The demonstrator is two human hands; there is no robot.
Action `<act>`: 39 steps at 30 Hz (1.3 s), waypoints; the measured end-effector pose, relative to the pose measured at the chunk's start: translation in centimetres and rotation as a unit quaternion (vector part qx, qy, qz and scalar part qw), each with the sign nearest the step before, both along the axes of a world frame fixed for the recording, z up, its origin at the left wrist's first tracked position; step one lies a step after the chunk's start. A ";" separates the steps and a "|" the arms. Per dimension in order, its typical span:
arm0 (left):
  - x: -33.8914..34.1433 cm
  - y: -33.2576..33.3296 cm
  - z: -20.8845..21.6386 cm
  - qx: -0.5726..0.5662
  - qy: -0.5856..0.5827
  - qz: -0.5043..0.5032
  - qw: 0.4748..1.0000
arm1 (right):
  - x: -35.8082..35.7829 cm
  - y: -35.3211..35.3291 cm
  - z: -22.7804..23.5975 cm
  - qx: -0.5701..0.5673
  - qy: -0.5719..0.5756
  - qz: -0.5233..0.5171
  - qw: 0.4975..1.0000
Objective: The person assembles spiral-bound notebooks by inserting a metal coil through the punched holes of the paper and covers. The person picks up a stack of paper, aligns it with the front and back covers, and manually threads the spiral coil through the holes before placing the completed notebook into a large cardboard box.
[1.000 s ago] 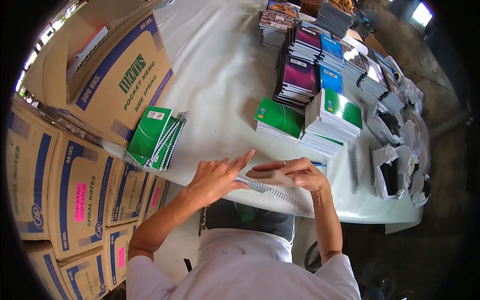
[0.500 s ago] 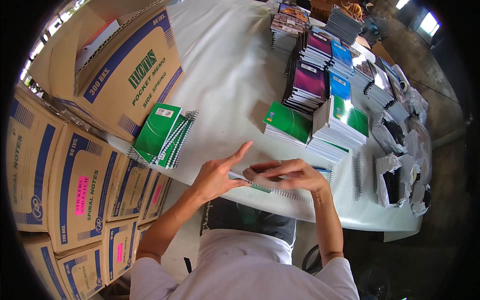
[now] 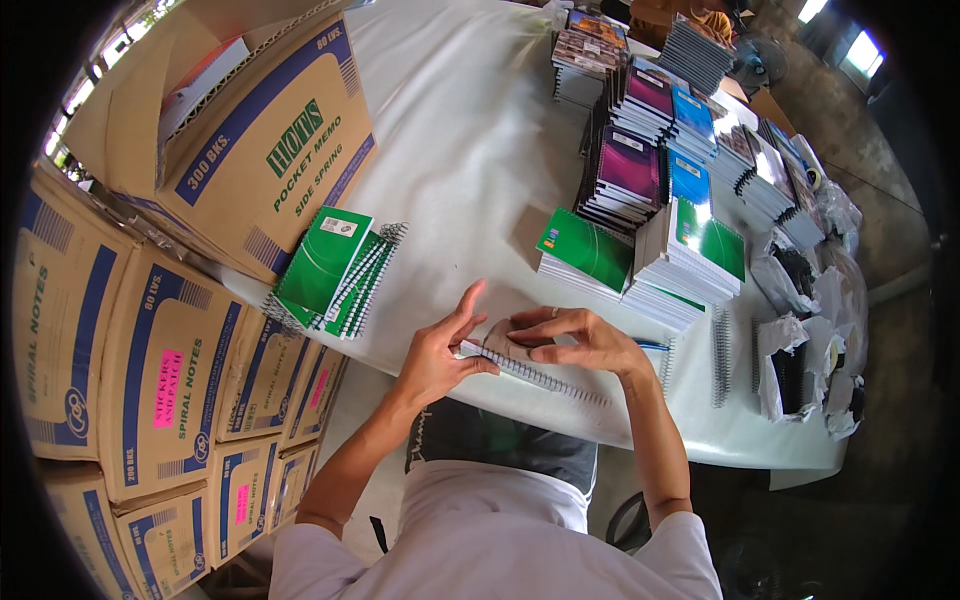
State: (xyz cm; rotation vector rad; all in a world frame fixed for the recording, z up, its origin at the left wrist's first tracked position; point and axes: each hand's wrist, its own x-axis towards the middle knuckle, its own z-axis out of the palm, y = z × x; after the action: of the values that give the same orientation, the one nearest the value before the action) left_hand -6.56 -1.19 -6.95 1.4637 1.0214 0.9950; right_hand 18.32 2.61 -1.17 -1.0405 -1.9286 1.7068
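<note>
At the table's near edge a small spiral notebook (image 3: 507,342) lies with a grey-brown face up. A wire coil (image 3: 570,387) runs along its near edge and sticks out past it to the right. My left hand (image 3: 445,345) grips the notebook's left end, thumb on the near side and index finger raised. Bent over the grey-brown face, my right hand (image 3: 585,340) has its fingertips closed on the notebook; they partly hide it. Beyond my left hand sits a pile of green spiral notebooks (image 3: 325,262). Unbound-looking green-covered pads (image 3: 590,248) are stacked beyond my right hand.
Loose wire coils (image 3: 720,355) and a blue pen-like tool (image 3: 652,346) lie to the right. Purple notebooks (image 3: 630,162) and blue ones (image 3: 688,180) stand in stacks farther back. Cartons (image 3: 270,150) line the left side. Torn white wrapping (image 3: 785,365) holds dark coils at right.
My right hand has shifted on the notebook, its fingers now curled closer to the face. The coil's free end reaches less far right, and more of it shows along the notebook's edge.
</note>
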 end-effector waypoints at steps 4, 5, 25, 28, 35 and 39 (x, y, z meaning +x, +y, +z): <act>0.0 0.2 0.0 -0.015 -0.028 0.015 0.999 | -0.1 -0.3 0.4 -0.039 0.185 0.046 0.981; 0.1 0.2 -0.1 -0.026 -0.039 0.014 0.999 | -0.3 -0.1 0.4 -0.032 0.130 0.029 0.991; -1.9 -0.4 4.2 -0.019 0.024 0.000 1.000 | 3.0 -0.3 -2.3 0.128 -0.009 -0.209 0.969; -4.0 0.3 6.8 0.119 0.009 0.051 0.992 | 2.5 -0.9 -3.9 0.216 -0.054 -0.199 0.954; -0.5 -0.2 2.4 0.142 0.056 0.028 0.988 | 5.4 -7.4 -4.0 0.332 -0.387 -0.257 0.821; 1.6 -1.7 1.0 0.150 0.120 0.034 0.981 | 9.5 -10.2 -6.6 0.375 -0.454 -0.275 0.760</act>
State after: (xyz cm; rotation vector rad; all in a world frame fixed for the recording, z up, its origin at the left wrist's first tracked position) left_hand -4.94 -2.88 -5.96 1.8426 1.1356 1.0756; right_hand 27.82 -7.57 -7.77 -1.9566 -2.1088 -0.0384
